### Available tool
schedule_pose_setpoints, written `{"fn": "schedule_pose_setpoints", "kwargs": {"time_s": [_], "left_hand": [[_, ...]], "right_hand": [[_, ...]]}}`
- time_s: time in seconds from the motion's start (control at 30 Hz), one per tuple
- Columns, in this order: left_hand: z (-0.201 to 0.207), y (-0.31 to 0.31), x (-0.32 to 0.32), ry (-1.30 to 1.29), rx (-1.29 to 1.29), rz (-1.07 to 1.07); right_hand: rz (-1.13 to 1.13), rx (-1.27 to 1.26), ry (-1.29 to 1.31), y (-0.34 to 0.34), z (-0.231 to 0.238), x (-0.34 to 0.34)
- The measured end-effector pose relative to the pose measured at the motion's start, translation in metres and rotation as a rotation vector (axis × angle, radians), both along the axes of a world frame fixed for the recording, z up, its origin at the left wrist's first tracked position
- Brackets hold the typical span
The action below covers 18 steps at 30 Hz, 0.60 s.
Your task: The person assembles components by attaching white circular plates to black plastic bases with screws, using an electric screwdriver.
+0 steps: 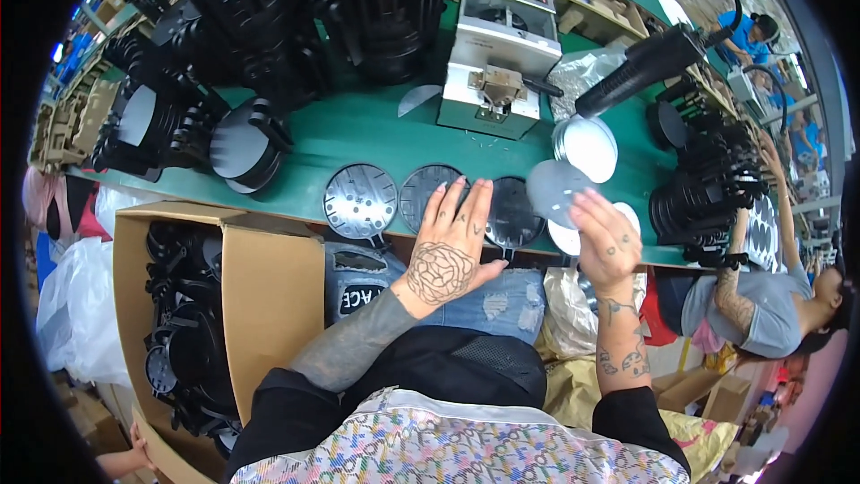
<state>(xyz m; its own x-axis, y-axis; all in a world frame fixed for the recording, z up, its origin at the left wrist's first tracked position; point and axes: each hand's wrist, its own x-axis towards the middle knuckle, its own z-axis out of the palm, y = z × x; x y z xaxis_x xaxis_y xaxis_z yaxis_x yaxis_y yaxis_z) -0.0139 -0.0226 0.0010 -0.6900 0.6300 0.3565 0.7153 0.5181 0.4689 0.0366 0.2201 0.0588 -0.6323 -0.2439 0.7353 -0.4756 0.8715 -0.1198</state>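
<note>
My left hand lies with fingers stretched out over the middle one of three round black plastic housings in a row along the table's front edge. The left housing shows small fittings on its face, and the right housing is beside my left fingers. Between the fingers of my right hand is a thin grey translucent disc, held by its edge just above the table. White discs lie partly under my right hand. Behind it stands a stack of white discs.
A screw feeder stands at the back middle, with a black electric screwdriver to its right. Stacked black parts crowd the left and right of the green table. A cardboard box of black parts sits front left. A co-worker works at right.
</note>
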Motion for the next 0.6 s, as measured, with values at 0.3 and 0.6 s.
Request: {"fn": "schedule_pose_setpoints", "kwargs": {"time_s": [0.3, 0.6], "left_hand": [[0.001, 0.0, -0.001, 0.029, -0.063, -0.078], [0.002, -0.002, 0.002, -0.01, -0.15, -0.057]], "right_hand": [[0.162, -0.129, -0.433, -0.005, -0.039, 0.007], [-0.22, 0.185, -0.673, -0.017, -0.016, 0.013]]}}
